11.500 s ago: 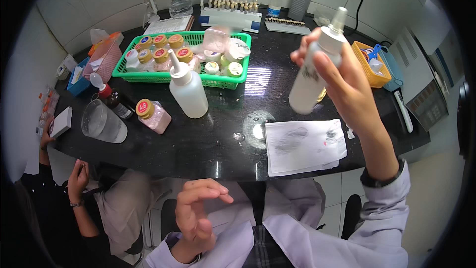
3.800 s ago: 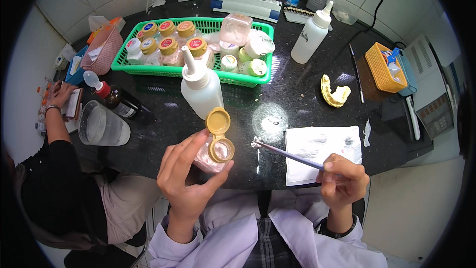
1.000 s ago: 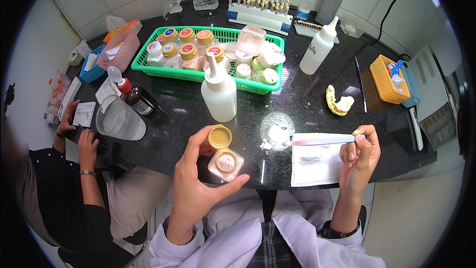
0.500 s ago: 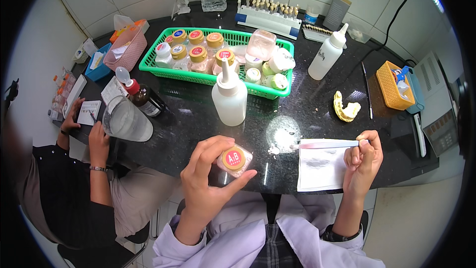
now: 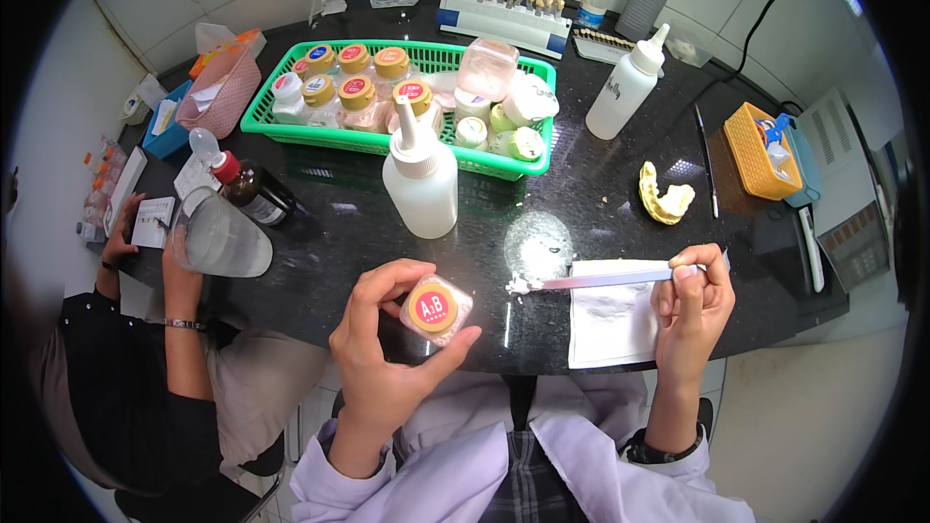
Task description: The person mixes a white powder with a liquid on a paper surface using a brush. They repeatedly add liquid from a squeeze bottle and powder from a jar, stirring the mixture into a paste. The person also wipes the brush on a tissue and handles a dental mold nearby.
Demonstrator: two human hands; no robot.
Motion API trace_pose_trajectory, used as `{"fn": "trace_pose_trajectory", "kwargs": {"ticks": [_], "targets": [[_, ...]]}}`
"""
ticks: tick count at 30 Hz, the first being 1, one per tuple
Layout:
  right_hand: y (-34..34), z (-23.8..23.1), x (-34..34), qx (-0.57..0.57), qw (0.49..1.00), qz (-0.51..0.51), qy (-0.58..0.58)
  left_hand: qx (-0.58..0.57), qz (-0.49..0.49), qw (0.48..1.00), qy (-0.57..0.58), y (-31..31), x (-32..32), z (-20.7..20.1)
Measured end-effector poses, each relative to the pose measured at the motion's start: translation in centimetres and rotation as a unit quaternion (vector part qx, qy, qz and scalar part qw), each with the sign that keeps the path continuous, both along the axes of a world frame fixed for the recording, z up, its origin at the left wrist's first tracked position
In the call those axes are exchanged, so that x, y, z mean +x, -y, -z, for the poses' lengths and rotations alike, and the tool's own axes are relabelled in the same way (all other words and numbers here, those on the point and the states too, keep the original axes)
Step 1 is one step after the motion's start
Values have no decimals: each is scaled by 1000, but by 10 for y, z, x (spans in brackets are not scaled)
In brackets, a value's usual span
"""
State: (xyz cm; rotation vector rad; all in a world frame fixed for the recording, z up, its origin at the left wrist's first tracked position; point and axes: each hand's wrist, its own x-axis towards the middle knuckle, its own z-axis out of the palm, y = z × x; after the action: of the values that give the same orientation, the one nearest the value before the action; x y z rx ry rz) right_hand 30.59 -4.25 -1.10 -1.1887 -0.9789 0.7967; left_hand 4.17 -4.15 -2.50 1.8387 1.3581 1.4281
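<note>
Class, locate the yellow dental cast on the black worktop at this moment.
In the head view the yellow dental cast lies right of centre on the black worktop, between the orange basket and the squeeze bottle, above the right hand.

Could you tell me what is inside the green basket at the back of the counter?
The green basket holds small jars with coloured lids and a clear pink-tinted tub. The jars' contents are hidden.

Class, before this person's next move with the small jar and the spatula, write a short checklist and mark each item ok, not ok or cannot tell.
1. Small jar gripped in left hand: ok.
2. Jar's orange lid on: ok; fully snapped down: cannot tell.
3. Spatula held in right hand: ok.
4. White powder on spatula tip: ok.
5. Tip over the glass disc: not ok, it is beside it.
6. Paper sheet lying flat: ok.
</note>
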Motion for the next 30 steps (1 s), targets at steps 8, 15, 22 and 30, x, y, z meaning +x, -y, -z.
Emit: {"fn": "trace_pose_trajectory", "kwargs": {"ticks": [8,15,22,30], "targets": [[3,5,-2,41,997,-34,48,2,-3,1000,3,1,0,0],[5,1,-6,49,996,-23,68,7,2,1000,-3,-2,0,1],[9,5,-6,90,990,-23,108,9,1,1000,-5,-1,-1,1],[11,7,-2,112,989,-9,97,7,8,1000,2,-2,0,2]]}}
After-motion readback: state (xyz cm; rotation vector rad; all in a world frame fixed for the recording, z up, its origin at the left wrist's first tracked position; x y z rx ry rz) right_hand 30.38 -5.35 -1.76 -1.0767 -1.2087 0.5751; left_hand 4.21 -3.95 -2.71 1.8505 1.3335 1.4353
